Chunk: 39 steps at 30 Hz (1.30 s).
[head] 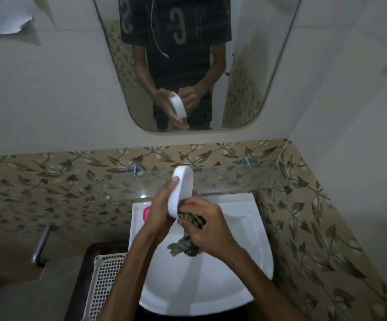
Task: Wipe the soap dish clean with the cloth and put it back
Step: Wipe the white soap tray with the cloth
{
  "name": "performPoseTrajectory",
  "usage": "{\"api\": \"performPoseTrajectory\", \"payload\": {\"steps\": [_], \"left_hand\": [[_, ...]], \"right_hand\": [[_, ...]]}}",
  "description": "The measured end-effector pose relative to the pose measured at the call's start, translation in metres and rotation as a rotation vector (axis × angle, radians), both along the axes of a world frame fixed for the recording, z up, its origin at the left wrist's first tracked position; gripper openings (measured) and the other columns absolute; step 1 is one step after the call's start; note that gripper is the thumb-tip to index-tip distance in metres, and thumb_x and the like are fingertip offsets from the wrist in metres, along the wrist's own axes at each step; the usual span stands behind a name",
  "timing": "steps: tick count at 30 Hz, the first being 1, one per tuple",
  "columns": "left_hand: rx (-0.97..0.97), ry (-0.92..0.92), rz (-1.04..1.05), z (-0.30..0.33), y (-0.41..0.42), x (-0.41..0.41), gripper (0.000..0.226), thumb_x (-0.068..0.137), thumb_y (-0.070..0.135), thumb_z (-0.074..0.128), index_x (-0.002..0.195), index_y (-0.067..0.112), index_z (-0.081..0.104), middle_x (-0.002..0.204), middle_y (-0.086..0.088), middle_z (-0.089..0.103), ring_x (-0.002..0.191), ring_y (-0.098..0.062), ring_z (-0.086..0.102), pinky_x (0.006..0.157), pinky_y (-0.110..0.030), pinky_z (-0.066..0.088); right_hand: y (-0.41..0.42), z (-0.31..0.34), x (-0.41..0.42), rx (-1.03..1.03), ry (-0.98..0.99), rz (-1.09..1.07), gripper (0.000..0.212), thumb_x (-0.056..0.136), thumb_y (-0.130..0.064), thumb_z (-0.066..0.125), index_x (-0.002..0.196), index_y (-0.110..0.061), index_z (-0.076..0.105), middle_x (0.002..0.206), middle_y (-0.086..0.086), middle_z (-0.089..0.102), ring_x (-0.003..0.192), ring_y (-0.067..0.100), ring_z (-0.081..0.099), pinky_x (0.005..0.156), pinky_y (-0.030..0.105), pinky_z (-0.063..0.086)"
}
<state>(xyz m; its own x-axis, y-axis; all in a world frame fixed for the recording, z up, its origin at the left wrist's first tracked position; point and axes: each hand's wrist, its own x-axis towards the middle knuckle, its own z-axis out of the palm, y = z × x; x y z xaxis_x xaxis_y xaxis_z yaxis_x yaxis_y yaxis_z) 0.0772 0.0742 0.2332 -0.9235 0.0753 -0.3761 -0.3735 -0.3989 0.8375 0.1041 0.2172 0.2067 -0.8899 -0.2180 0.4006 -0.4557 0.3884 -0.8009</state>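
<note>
The only writing in view is on the dark T-shirt [176, 31] reflected in the mirror [245, 66]: large pale characters, reversed by the reflection, among them shapes like a "G" and an "S"; no whole word can be read.

The white oval soap dish [181, 188] is held up on edge above the back rim of the white washbasin [255, 228], its upper end in front of the glass shelf [234, 179]. The left hand [162, 209] grips it from the left side, thumb pressed on the outer wall near the top and the other fingers wrapped behind. The right hand [207, 228] is just beside the dish's lower end, closed around a bunched striped cloth [188, 242], pressing the cloth against the dish's open side. A loose tail of the cloth hangs below that hand over the bowl.

A pink bar of soap [146, 215] lies on the basin's back left corner, partly hidden by the left hand. A white lattice basket [104, 279] stands just left of the basin.
</note>
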Motion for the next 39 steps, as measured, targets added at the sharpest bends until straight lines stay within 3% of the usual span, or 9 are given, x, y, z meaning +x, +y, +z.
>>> {"api": "performPoseTrajectory", "payload": {"steps": [5, 9, 14, 17, 20, 25, 31, 36, 39], "left_hand": [[0.062, -0.116, 0.032, 0.017, -0.011, -0.005, 0.068, 0.080, 0.057, 0.071, 0.131, 0.012, 0.066, 0.117, -0.022, 0.068, 0.108, -0.042, 0.065, 0.079, -0.043, 0.054], [0.029, -0.087, 0.172, 0.010, 0.000, 0.004, 0.068, 0.068, 0.062, 0.076, 0.118, 0.016, 0.071, 0.104, -0.021, 0.067, 0.095, -0.037, 0.064, 0.083, -0.049, 0.050], [-0.085, -0.083, 0.107, 0.010, 0.007, 0.009, 0.071, 0.068, 0.069, 0.074, 0.119, 0.020, 0.070, 0.104, -0.015, 0.070, 0.089, -0.024, 0.068, 0.072, -0.039, 0.055], [-0.128, 0.029, 0.028, 0.015, 0.014, 0.010, 0.046, 0.088, 0.054, 0.069, 0.114, 0.017, 0.073, 0.105, -0.005, 0.076, 0.098, -0.020, 0.072, 0.087, -0.040, 0.056], [-0.065, 0.065, -0.004, 0.009, 0.009, 0.003, 0.066, 0.082, 0.058, 0.075, 0.127, 0.010, 0.068, 0.122, -0.018, 0.070, 0.115, -0.031, 0.067, 0.100, -0.047, 0.052], [-0.278, -0.185, 0.030, -0.005, 0.003, -0.001, 0.029, 0.102, 0.031, 0.056, 0.104, 0.003, 0.065, 0.082, -0.013, 0.056, 0.065, -0.014, 0.050, 0.059, -0.020, 0.040], [-0.244, -0.041, 0.154, 0.020, 0.023, 0.003, 0.071, 0.055, 0.075, 0.064, 0.095, 0.017, 0.070, 0.089, -0.004, 0.070, 0.083, -0.018, 0.065, 0.080, -0.040, 0.054], [-0.054, -0.045, 0.308, 0.011, 0.021, 0.006, 0.059, 0.087, 0.058, 0.065, 0.125, 0.013, 0.067, 0.107, -0.015, 0.070, 0.092, -0.026, 0.069, 0.079, -0.042, 0.056], [0.071, -0.028, 0.290, 0.004, 0.021, 0.008, 0.069, 0.080, 0.058, 0.067, 0.123, 0.004, 0.067, 0.107, -0.019, 0.067, 0.093, -0.032, 0.065, 0.082, -0.044, 0.054]], "right_hand": [[0.011, 0.004, -0.009, 0.389, 0.196, 0.111, 0.030, 0.082, -0.001, 0.068, 0.107, -0.012, 0.079, 0.111, -0.001, 0.072, 0.098, 0.018, 0.062, 0.083, 0.027, 0.052], [0.013, 0.007, -0.006, 0.391, 0.101, 0.141, 0.037, 0.080, -0.009, 0.066, 0.115, -0.012, 0.078, 0.114, -0.001, 0.073, 0.103, 0.013, 0.060, 0.091, 0.018, 0.047], [0.013, 0.005, -0.009, 0.341, 0.131, 0.041, 0.024, 0.090, -0.008, 0.068, 0.112, -0.006, 0.076, 0.114, 0.006, 0.067, 0.098, 0.020, 0.064, 0.086, 0.034, 0.056], [0.008, 0.014, -0.015, 0.334, 0.288, -0.115, 0.019, 0.091, -0.001, 0.068, 0.106, -0.004, 0.077, 0.113, 0.009, 0.071, 0.096, 0.025, 0.067, 0.086, 0.036, 0.056], [0.006, 0.022, -0.027, 0.353, 0.360, -0.175, 0.019, 0.085, 0.001, 0.069, 0.099, -0.006, 0.080, 0.109, 0.006, 0.077, 0.087, 0.024, 0.067, 0.079, 0.033, 0.056], [-0.005, 0.008, -0.008, 0.524, 0.055, 0.033, 0.016, 0.073, 0.000, 0.062, 0.078, -0.009, 0.074, 0.082, 0.006, 0.074, 0.076, 0.026, 0.066, 0.068, 0.042, 0.057], [-0.012, 0.019, -0.009, 0.349, 0.059, -0.144, 0.018, 0.073, -0.003, 0.065, 0.084, -0.009, 0.077, 0.086, 0.005, 0.076, 0.076, 0.022, 0.068, 0.069, 0.036, 0.059], [-0.023, 0.021, 0.004, 0.059, -0.301, -0.144, 0.018, 0.083, -0.008, 0.073, 0.094, -0.017, 0.084, 0.087, -0.004, 0.081, 0.078, 0.008, 0.072, 0.076, 0.023, 0.060], [-0.021, 0.023, 0.003, -0.089, -0.401, -0.127, 0.017, 0.086, -0.008, 0.075, 0.098, -0.015, 0.084, 0.093, -0.005, 0.081, 0.085, 0.006, 0.073, 0.082, 0.020, 0.059]]}}
